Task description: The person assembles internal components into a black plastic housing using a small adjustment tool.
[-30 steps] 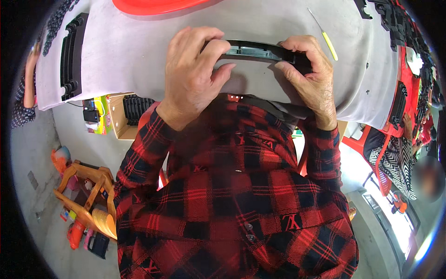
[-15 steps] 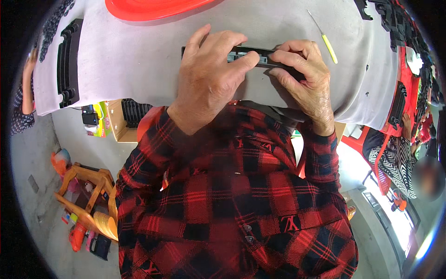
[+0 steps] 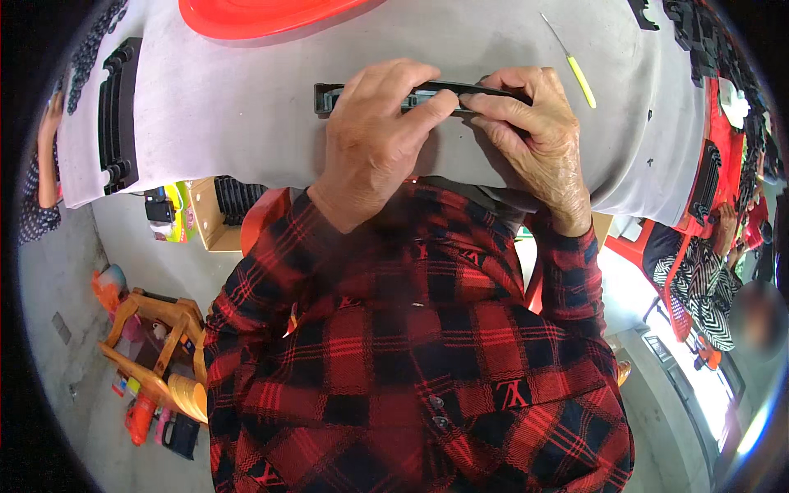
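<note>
The left hand (image 3: pixel 374 140) and right hand (image 3: pixel 530 135) pinch a long black plastic strip (image 3: pixel 362 92) on the grey table (image 3: pixel 246 107), and it could slip and snap if squeezed too hard.

an open brown cardboard box (image 3: pixel 215 215) of black parts sits under the table

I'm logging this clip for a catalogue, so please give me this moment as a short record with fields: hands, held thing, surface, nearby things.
left hand: left hand lies over the long black plastic part, fingers curled on its top
right hand: right hand grips the same part's right end
surface: grey table
nearby: yellow-handled pick right of the hands; red tray at the far edge; another black part at left
</note>
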Demonstrator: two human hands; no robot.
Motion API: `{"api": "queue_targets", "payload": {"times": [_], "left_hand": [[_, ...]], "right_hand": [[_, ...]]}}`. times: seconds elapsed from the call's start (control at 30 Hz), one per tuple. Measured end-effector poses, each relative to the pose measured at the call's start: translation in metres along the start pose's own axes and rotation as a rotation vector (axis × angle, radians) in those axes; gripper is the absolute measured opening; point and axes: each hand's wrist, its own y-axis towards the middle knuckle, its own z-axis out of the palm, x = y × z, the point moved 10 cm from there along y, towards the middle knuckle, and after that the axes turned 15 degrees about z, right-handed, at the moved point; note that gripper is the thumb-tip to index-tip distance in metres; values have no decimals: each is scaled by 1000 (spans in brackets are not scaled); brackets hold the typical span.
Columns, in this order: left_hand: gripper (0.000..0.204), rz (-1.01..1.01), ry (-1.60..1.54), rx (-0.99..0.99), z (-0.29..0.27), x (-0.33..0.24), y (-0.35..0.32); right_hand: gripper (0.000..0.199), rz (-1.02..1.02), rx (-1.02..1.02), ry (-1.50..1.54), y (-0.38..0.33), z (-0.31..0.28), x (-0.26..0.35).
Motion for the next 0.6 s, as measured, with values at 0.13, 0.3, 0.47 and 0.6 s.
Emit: {"api": "queue_targets", "payload": {"times": [0.13,0.3,0.47,0.6], "left_hand": [[36,-52,-48,25,0,4,-3],[36,-45,-47,39,2,1,1],[31,-4,3,-7,-1,-1,1],[30,5,9,-22,-1,-3,3]], "right_hand": [[24,-15,-1,1,1,2,0],[24,-18,-16,2,0,-2,0],[26,68,27,232,3,-15,-4],[26,76,-185,116,16,-64,-28]]}}
